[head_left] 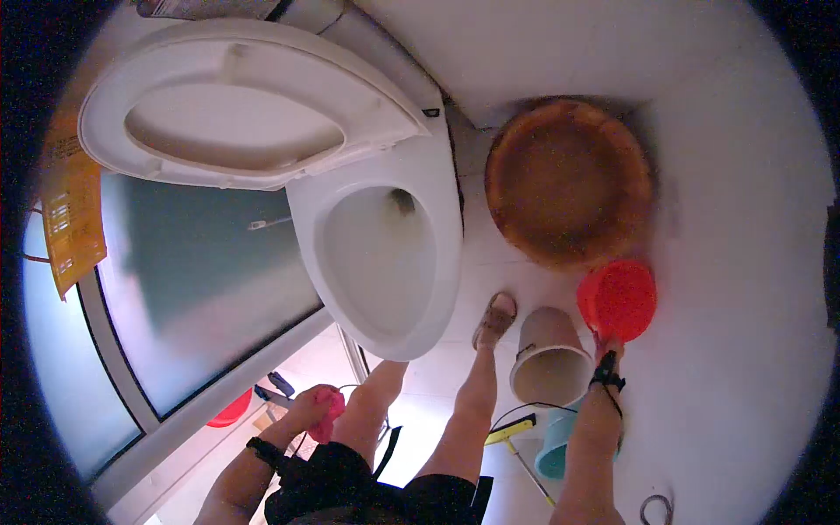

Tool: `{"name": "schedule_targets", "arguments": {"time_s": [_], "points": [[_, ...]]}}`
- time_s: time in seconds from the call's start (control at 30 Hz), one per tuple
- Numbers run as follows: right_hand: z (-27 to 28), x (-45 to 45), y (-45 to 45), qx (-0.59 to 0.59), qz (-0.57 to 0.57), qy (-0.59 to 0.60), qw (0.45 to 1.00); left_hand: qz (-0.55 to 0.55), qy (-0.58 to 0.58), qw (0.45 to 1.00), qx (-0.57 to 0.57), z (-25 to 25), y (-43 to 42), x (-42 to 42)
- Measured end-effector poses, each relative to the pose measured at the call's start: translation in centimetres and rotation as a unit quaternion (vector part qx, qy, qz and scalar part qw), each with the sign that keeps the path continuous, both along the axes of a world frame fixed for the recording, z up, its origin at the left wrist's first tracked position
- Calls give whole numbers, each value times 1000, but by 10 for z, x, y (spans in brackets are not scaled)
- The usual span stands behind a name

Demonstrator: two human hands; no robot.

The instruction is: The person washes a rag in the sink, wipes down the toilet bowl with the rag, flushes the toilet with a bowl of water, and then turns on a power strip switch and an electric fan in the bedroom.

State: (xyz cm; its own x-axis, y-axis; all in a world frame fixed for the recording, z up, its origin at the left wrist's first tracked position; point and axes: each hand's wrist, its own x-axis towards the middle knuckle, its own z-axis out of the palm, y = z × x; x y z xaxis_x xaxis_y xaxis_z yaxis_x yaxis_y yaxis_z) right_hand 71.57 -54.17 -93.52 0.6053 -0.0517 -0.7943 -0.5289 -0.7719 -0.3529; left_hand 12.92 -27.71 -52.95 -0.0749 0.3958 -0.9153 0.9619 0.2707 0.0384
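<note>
As the left hand (311, 408) clenches a pink cloth (328, 415), the right hand (609, 348) grips a red container (618, 299).
The toilet bowl (376, 262) has a dark patch.

The toilet bowl (376, 262) looks like smooth, glossy white ceramic; above it, the raised seat and lid (236, 96) have a plastic-like sheen. The round tub (569, 184) beside the toilet appears brown and matt, its material unclear. Nearer the toilet's front, the red basin (617, 300) and pale bucket (551, 359) look like smooth plastic. Left of the toilet, the panel (210, 280) resembles frosted glass, and the openwork yellow basket (73, 219) looks like plastic.
</note>
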Motion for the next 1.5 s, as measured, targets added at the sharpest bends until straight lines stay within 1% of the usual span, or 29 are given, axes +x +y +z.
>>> {"name": "schedule_targets", "arguments": {"time_s": [0.07, 0.13, 0.17, 0.27, 0.33, 0.4, 0.47, 0.53, 0.57, 0.6, 0.67, 0.7, 0.73, 0.8, 0.87, 0.9, 0.93, 1.0, 1.07, 1.1, 1.13, 1.17, 1.2, 1.27, 1.33, 1.37, 1.4, 1.47, 1.5], "points": [[-16, -13, 14, 27, -12, 22, 999, -35, -24, 999, 6, 2, -2, 1], [-22, -24, 29, 52, -26, 43, 997, 59, -53, 996, 33, 22, 9, 43], [-22, -28, 36, 67, -34, 54, 996, 103, -18, 994, 14, 34, 20, 69], [9, -38, 58, 116, -56, 79, 989, 78, -55, 992, 83, 37, 2, 63], [55, -52, 74, 158, -73, 110, 978, 75, -97, 989, 85, 35, -12, 46], [117, -76, 86, 207, -83, 169, 960, -8, -120, 985, 121, 42, -20, 46], [191, -109, 88, 249, -47, 243, 936, 28, -127, 984, 124, 65, -25, 78], [278, -147, 99, 277, 27, 300, 912, 122, -224, 963, 88, 79, -34, 85], [313, -168, 98, 297, 89, 361, 880, 128, -232, 960, 95, 87, -36, 91], [337, -190, 95, 315, 151, 417, 839, 115, -248, 961, 43, 95, -34, 96], [352, -253, 81, 350, 325, 438, 762, 94, -281, 954, -34, 113, -20, 83], [371, -283, 81, 367, 303, 454, 753, 85, -295, 950, -55, 123, -17, 82], [390, -313, 80, 385, 279, 472, 742, 53, -339, 939, -20, 134, -18, 77], [422, -362, 88, 387, 311, 439, 749, -14, -377, 926, 21, 147, -23, 47], [475, -392, 118, 402, 394, 320, 762, -62, -389, 918, 43, 166, -25, 19], [509, -401, 135, 413, 442, 244, 758, -62, -396, 914, 57, 172, -29, 3], [544, -409, 153, 420, 493, 162, 745, -3, -426, 904, 23, 171, -36, -15], [593, -433, 174, 381, 611, -5, 694, 50, -461, 886, -7, 199, -37, -46], [578, -455, 170, 226, 747, -146, 607, 137, -557, 819, 28, 253, -24, -61], [568, -466, 170, 239, 704, -56, 666, 167, -549, 819, 26, 259, -28, -78], [574, -475, 170, 256, 677, -21, 689, 162, -555, 815, 32, 274, -29, -88], [580, -484, 171, 273, 648, 13, 711, 216, -558, 801, 40, 291, -28, -95], [599, -493, 176, 277, 647, 2, 711, 266, -559, 784, 47, 309, -28, -103], [653, -506, 189, 336, 643, 48, 687, 256, -569, 779, 64, 319, -32, -117], [702, -522, 197, 347, 633, 57, 689, 146, -567, 769, 256, 313, -40, -129], [717, -528, 198, 354, 624, 80, 692, 213, -584, 751, 221, 316, -44, -134], [725, -531, 198, 357, 627, 74, 688, 211, -587, 748, 228, 314, -44, -141], [741, -538, 200, 380, 625, 35, 681, 110, -551, 809, 174, 301, -39, -159], [741, -538, 201, 385, 631, 34, 673, 123, -550, 805, 187, 293, -42, -166]]}}
